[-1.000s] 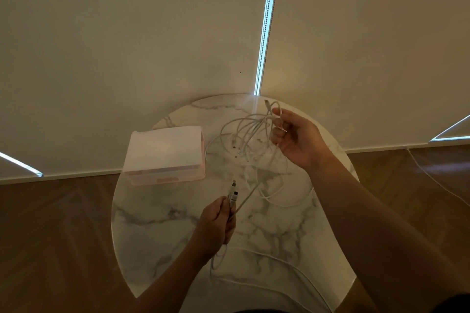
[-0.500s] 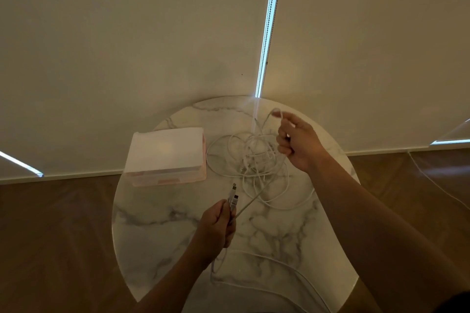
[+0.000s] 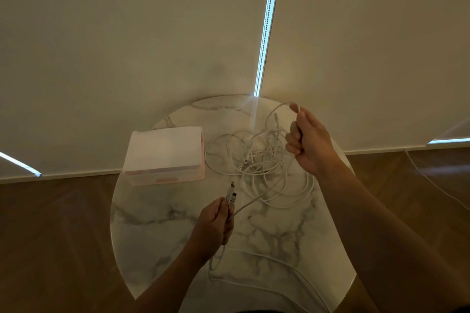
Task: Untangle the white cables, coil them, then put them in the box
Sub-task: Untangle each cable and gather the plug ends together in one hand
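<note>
right hand [image 3: 309, 140] farther right — cables [image 3: 256, 160] left

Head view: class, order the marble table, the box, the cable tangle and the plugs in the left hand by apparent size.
1. marble table
2. cable tangle, its spread slightly wider than the box
3. box
4. plugs, smallest though nearer the camera

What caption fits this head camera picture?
Left hand grips two plugs; right hand holds a loop of the tangled white cables beside the box.

Box [image 3: 166, 154] left on table [image 3: 279, 231]; cables [image 3: 256, 157] tangled just right of it.
</note>
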Available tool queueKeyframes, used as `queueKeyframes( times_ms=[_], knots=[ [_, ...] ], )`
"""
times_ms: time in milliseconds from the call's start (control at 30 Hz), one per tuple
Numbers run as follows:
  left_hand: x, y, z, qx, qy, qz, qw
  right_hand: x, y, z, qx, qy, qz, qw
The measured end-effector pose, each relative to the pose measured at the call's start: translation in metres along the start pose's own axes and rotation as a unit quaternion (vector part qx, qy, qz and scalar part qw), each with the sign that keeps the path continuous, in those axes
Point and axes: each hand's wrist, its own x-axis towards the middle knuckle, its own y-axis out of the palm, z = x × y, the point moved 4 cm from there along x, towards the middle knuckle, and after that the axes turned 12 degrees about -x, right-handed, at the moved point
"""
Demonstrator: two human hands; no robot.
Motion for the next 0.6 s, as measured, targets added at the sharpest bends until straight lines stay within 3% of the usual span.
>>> queueKeyframes(
  times_ms=[267, 467, 600],
  knots=[
    [-0.002, -0.002, 0.005, -0.008, -0.008, 0.001, 1.000, -0.016, -0.013, -0.009, 0.006, -0.035, 0.031, 0.999],
    [-0.004, -0.001, 0.005, -0.014, -0.012, 0.007, 1.000, -0.016, -0.033, -0.032, 0.014, 0.095, -0.021, 0.995],
    [-0.006, 0.000, 0.004, -0.012, -0.007, 0.007, 1.000, -0.013, -0.021, -0.007, -0.011, 0.040, 0.036, 0.998]
  ],
)
